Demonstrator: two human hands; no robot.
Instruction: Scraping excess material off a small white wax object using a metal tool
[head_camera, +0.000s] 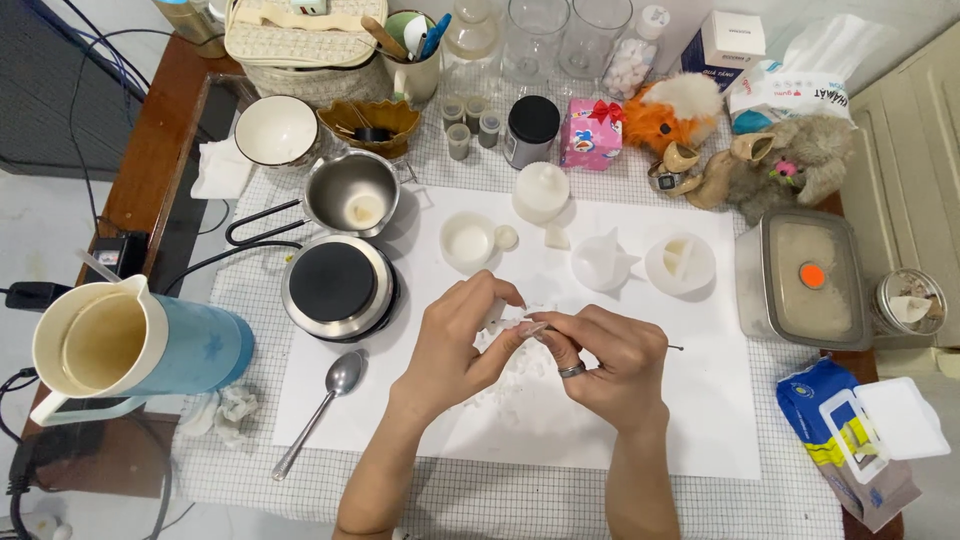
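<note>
Hands (540, 345) mid-sheet, edges well apart

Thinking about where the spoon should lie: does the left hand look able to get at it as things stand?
Probably yes. The spoon lies on the paper just left of the left hand, with nothing between them. But that hand's fingers already pinch a small white piece against the right hand.

Views: one, head-worn, no second view to share with.
Position: above the table, over the person's forearms.
Facing: steeply down, far wall edge at top.
Nearness: close; the left hand (455, 335) and right hand (605, 360) sit centre-low.
Beyond the fingers: jars and toys.
Left of the fingers: hot plate (335, 285).
</note>
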